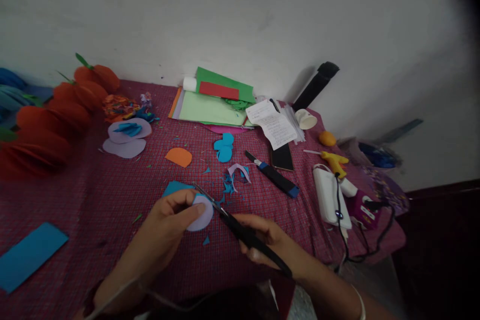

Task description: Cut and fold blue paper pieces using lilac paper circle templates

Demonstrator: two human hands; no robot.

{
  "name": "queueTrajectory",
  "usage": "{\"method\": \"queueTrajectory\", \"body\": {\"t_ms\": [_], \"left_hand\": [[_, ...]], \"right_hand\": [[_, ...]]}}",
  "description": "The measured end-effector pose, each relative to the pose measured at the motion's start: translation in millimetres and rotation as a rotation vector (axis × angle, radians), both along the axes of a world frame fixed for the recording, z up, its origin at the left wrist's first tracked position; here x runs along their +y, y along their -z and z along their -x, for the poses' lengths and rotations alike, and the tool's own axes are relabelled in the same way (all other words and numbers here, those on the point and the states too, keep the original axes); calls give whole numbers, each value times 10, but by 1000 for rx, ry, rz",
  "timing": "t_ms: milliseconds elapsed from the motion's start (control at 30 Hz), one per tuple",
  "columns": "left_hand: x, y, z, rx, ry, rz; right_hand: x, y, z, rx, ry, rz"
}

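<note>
I see the desk (123, 195) spread beneath both hands, with orange paper balls (71, 115) beyond the left one on its outer side. Straight ahead of the hands I have a stack of paper sheets (202, 110). My left hand (170, 217) pinches a lilac disc (204, 217) with blue paper (202, 196) behind it, between thumb and fingers. My right hand (264, 240) is wrapped around black-handled scissors (243, 232), their blades at the blue edge. Beyond the right hand I see a cutter (277, 180); just past the scissor tips, small paper scraps (228, 185).
</note>
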State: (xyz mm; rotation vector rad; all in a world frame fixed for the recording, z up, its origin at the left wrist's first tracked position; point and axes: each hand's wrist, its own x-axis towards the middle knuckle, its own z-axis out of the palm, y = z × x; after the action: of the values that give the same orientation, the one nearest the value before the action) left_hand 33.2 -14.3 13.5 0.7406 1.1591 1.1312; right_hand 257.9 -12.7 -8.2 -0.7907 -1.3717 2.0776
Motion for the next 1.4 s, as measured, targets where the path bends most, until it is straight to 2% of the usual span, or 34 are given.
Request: {"method": "queueTrajectory", "body": {"t_ms": [533, 800, 967, 1233, 1400], "left_hand": [[19, -61, 51, -53, 78, 55], [30, -1, 164, -90, 204, 86], [38, 11, 189, -111, 231, 96], [59, -40, 169, -118, 235, 143], [65, -55, 167, -118, 263, 152]], "right_hand": [[-2, -8, -89, -56, -20, -94], [36, -21, -158, -132, -100, -48], [53, -87, -166, -149, -117, -86], [66, -35, -228, -171, -128, -34], [124, -72, -227, -142, -143, -37]]}}
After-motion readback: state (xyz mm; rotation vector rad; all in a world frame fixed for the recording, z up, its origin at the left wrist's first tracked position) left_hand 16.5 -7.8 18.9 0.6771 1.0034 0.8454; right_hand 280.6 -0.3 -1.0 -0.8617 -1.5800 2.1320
